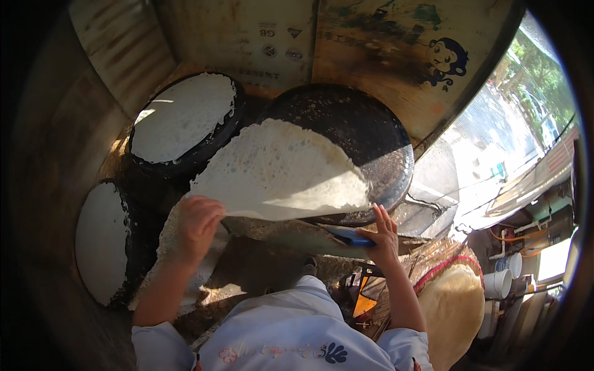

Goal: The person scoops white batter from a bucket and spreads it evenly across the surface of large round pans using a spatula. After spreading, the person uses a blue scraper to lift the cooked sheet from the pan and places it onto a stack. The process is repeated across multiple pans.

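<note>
A broad, thin flatbread point(278, 171) lies partly over a large round black griddle point(357, 120) and reaches past its near left side. My left hand point(199, 222) grips the sheet's left corner. At the right corner, the raised fingertips of my right hand point(384, 232) are close to its edge; whether they touch it is hard to tell. That hand holds a flat blue-handled tool point(355, 236) against its palm. Beneath my left forearm hangs or lies a pale, bubbled sheet point(169, 246), partly covered by the arm.
Pale rounds cover an upper-left griddle point(185, 118) and a lower-left griddle point(102, 241). Printed metal panels point(371, 51) wall the far side. Right of me, more flatbread point(452, 310) rests on a straw mat point(445, 252) with a red band. White buckets point(499, 283) stand farther right.
</note>
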The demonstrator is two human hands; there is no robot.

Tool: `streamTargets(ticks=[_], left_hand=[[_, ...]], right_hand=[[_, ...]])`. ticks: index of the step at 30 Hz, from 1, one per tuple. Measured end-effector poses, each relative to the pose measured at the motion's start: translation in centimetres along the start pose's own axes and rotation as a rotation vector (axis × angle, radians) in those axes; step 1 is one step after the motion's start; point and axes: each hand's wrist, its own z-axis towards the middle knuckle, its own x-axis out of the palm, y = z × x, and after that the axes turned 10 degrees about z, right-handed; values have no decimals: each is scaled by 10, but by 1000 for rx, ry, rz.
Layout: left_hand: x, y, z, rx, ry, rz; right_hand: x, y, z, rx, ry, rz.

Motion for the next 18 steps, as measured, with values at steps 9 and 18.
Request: streamTargets(ticks=[9, 18], left_hand=[[-122, 76, 22, 8, 13, 123], [-110, 63, 105, -183, 218, -208]], right_hand=[[50, 114, -46, -22, -144, 865], [41, 171, -123, 226, -217, 1469]])
